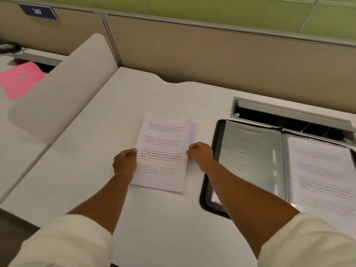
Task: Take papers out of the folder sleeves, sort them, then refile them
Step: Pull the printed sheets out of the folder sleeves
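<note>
both hands, left hand (124, 164) and right hand (200, 155), pinch the side edges of the paper stack (162, 151) on the table (115, 116); the folder (250, 157) lies open beside it, one sleeve still filled, so sorting looks midway

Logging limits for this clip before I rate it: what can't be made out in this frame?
- Head view, papers: how many sheets; the top page covers the rest.
- Head view, folder: its right part is cut by the frame edge; sleeve contents blurred by glare.
- Head view, left hand and right hand: fingertips are hidden under the papers' edges.
- Head view, pink item: motion-blurred, unidentifiable.
</note>
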The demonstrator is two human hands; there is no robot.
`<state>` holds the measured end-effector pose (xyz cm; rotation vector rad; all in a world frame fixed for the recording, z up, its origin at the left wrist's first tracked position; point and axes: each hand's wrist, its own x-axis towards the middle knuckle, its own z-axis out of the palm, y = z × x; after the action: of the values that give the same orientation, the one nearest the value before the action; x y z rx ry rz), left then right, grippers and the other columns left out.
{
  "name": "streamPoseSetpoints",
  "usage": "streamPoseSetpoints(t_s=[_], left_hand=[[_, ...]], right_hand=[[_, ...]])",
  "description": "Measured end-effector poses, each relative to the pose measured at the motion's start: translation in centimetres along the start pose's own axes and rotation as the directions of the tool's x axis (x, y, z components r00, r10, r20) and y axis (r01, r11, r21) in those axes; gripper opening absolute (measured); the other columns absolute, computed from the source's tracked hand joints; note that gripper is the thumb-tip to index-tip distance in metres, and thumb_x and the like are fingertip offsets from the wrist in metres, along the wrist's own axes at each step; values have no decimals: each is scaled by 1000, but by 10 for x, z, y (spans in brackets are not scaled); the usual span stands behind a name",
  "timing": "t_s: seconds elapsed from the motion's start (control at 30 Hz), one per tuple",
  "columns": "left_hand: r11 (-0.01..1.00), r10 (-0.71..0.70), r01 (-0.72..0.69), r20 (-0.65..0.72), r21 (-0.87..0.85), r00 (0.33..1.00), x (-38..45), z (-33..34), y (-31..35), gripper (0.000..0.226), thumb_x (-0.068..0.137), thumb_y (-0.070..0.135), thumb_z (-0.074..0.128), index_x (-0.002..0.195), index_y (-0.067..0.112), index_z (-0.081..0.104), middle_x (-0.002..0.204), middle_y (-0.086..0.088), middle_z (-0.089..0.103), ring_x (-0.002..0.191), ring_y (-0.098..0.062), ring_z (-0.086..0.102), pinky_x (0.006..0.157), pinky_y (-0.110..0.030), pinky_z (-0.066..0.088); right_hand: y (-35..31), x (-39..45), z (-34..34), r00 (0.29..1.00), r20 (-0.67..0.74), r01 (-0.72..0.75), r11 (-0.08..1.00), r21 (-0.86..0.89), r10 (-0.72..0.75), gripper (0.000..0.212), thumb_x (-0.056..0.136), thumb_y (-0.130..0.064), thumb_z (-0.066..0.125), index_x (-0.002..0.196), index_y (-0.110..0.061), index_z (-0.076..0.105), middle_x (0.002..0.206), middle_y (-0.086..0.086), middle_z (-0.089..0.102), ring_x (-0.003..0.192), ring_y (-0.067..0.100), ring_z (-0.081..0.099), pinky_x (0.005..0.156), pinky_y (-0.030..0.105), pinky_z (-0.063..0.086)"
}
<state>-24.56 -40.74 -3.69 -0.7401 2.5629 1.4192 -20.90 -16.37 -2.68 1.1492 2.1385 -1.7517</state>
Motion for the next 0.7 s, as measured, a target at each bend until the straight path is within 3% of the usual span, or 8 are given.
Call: streamPoseSetpoints(t_s=[0.1,0.2,0.33,0.5,0.7], left_hand=[[1000,-10,9,-15,-8,1000,3,3,0,29,98,31,59,116,14,73,114,-3,70,91,-16,55,81,-25,41],[1000,8,-8,-31,2,999,3,6,1,27,98,30,58,115,15,74,113,-5,71,91,-19,59,82,-27,45],[998,61,-59,-72,31,996,3,13,1,32,96,30,64,124,16,69,125,-11,67,113,-26,64,100,-39,51],[989,140,-137,-56,55,988,-14,28,12,23,96,29,64,116,19,71,121,-9,67,111,-28,63,98,-42,52],[968,239,-243,81,56,968,-52,54,29,15,95,24,63,106,20,72,112,-1,71,107,-23,64,95,-36,51]], right_hand=[[4,3,4,1000,5,10,999,-38,-10,16,83,-5,71,92,-17,67,104,5,68,91,21,69,74,27,56],[9,4,3,1000,17,-3,998,-58,4,15,83,-5,71,87,-17,64,104,6,68,91,22,69,79,31,59],[13,2,-8,1000,-1,18,994,-108,-18,14,82,-7,69,84,-19,61,101,5,67,86,18,67,67,25,56],[20,-2,-34,999,-6,38,994,-102,-39,15,83,-10,72,85,-20,61,101,7,67,91,24,70,74,34,58],[37,-14,-81,994,-59,85,990,-114,-92,13,83,-8,70,92,-16,67,100,5,69,87,22,70,81,36,60]])
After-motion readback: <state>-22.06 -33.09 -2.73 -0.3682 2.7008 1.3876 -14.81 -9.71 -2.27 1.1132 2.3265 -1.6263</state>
